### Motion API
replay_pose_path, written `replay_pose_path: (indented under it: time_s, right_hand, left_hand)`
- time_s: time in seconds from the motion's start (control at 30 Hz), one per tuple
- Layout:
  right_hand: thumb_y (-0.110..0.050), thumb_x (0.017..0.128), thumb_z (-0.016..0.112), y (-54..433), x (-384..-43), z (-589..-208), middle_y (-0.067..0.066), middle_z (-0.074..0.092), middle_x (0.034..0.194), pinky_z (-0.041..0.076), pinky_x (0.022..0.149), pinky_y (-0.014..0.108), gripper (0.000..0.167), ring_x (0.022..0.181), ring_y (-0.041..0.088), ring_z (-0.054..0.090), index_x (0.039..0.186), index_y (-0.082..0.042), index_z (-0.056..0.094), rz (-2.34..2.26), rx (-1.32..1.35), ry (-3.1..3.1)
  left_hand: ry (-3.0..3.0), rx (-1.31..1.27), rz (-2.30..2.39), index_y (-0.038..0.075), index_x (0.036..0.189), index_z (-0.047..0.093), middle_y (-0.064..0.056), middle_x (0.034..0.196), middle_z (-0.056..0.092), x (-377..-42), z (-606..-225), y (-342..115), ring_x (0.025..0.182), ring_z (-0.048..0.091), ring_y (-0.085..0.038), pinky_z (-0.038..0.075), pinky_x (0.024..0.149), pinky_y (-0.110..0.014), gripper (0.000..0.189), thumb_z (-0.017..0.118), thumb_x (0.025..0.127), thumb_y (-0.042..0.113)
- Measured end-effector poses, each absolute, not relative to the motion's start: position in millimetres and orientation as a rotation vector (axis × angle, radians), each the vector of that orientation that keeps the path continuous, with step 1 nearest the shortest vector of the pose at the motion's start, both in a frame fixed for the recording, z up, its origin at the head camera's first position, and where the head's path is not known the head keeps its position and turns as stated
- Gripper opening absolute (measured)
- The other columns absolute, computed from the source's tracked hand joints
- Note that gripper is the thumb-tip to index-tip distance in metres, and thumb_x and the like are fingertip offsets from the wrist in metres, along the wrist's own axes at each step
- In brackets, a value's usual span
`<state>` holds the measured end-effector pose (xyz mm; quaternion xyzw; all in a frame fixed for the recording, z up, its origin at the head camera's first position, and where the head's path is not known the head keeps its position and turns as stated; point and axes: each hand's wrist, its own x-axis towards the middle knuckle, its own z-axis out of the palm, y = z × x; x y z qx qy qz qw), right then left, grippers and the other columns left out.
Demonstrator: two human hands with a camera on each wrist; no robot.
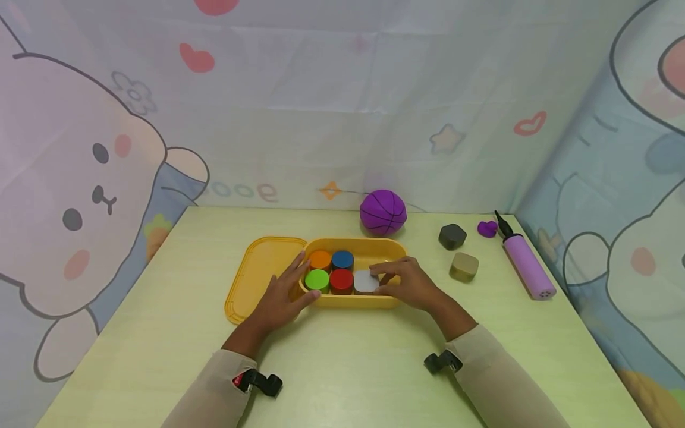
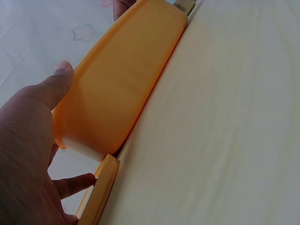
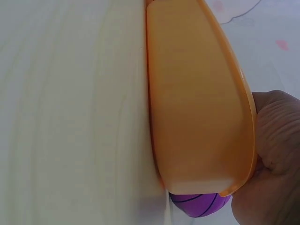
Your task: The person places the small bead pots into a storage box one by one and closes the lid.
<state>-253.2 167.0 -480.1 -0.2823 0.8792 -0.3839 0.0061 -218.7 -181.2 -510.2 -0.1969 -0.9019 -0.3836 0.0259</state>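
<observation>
A yellow rectangular box (image 1: 355,302) sits on the table, holding an orange piece (image 1: 320,260), a blue one (image 1: 342,260), a green one (image 1: 317,280), a red one (image 1: 341,280) and a whitish square block (image 1: 365,281). My left hand (image 1: 277,304) rests at the box's left end. In the left wrist view its thumb (image 2: 60,82) lies against the front rim, with other fingers beside the yellow lid (image 2: 101,192). Reaching over the right end, my right hand (image 1: 409,284) pinches the whitish block inside the box. In the right wrist view the box wall hides those fingertips.
Behind the box is a purple basketball-patterned ball (image 1: 383,212). To the right lie a dark block (image 1: 452,236), a tan block (image 1: 464,267), a purple heart-shaped piece (image 1: 487,229) and a purple hand pump (image 1: 528,266). A printed cloth (image 1: 321,89) hangs behind the table.
</observation>
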Motion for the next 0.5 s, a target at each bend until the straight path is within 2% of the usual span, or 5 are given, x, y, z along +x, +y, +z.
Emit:
replay_pose_path:
  time_s: [0.17, 0.33, 0.4, 0.5]
  right_hand:
    - [-0.014, 0.089, 0.092, 167.4, -254.2, -480.1, 0.008, 0.08, 0.135, 0.035, 0.12, 0.061, 0.047, 0.091, 0.008, 0.08, 0.133, -0.008, 0.079, -1.221, -0.913, 2.74]
    - [-0.013, 0.088, 0.092, 167.7, -254.6, -480.2, 0.019, 0.073, 0.143, 0.044, 0.12, 0.067, 0.047, 0.091, 0.018, 0.082, 0.131, -0.001, 0.078, -1.234, -0.99, 2.749]
    - [-0.012, 0.087, 0.092, 168.0, -254.0, -480.4, 0.023, 0.069, 0.147, 0.049, 0.115, 0.069, 0.049, 0.093, 0.022, 0.082, 0.132, 0.002, 0.077, -1.237, -0.997, 2.76]
    - [-0.014, 0.086, 0.094, 169.0, -252.5, -480.5, 0.023, 0.063, 0.153, 0.044, 0.117, 0.073, 0.054, 0.099, 0.026, 0.081, 0.134, 0.002, 0.075, -1.266, -0.955, 2.764]
  left_hand:
    - [-2.782, -0.607, -1.188, 0.014, 0.172, 0.036, -0.002, 0.185, 0.019, -218.8, -509.1, -180.4, 0.169, 0.025, -0.039, 0.005, 0.123, -0.09, 0.081, 0.068, 0.106, 0.048]
    - [-2.774, -0.603, -1.185, 0.013, 0.171, 0.038, -0.003, 0.185, 0.02, -218.3, -509.9, -180.5, 0.169, 0.027, -0.039, 0.006, 0.123, -0.09, 0.08, 0.069, 0.106, 0.047]
    - [-2.776, -0.602, -1.182, 0.013, 0.171, 0.038, -0.003, 0.185, 0.02, -217.9, -509.8, -180.2, 0.169, 0.027, -0.039, 0.006, 0.123, -0.09, 0.08, 0.069, 0.106, 0.047]
    - [-2.778, -0.602, -1.189, 0.014, 0.171, 0.038, -0.002, 0.185, 0.02, -217.6, -509.1, -180.1, 0.169, 0.026, -0.038, 0.005, 0.124, -0.089, 0.08, 0.069, 0.105, 0.047]
